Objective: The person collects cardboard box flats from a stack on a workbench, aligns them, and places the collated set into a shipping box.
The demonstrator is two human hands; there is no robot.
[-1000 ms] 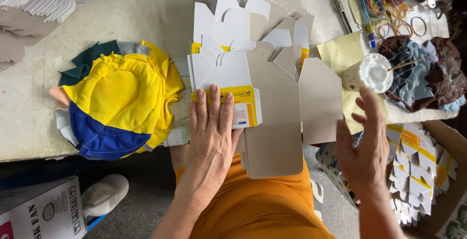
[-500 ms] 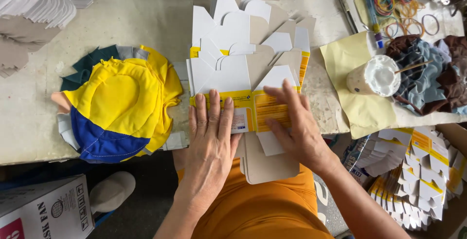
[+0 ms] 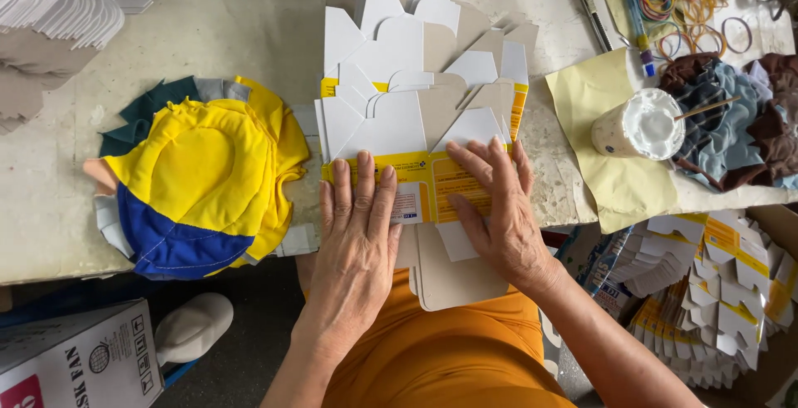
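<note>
1. Presently the left hand lies flat, fingers spread and straight, palm down on the folded carton. It grips nothing; it appears to pin the carton against the surface.
2. The right hand lies just beside it, also flat and open, fingers pressing the carton's yellow panel, probably to set a crease or a glued seam.
3. The carton sits under both hands at the near edge of the surface, its lower flap overhanging the edge toward the person's lap.
4. Beyond the fingertips, a fanned stack of flat carton blanks lies: white and grey-brown faces, yellow bands.
5. Right of the right hand: a white cup with a stick, standing on yellow paper.
6. Below that, a bin of blanks, white with yellow.
7. Left of the left hand: yellow-blue cloth; lower, a white box with red corner.
</note>
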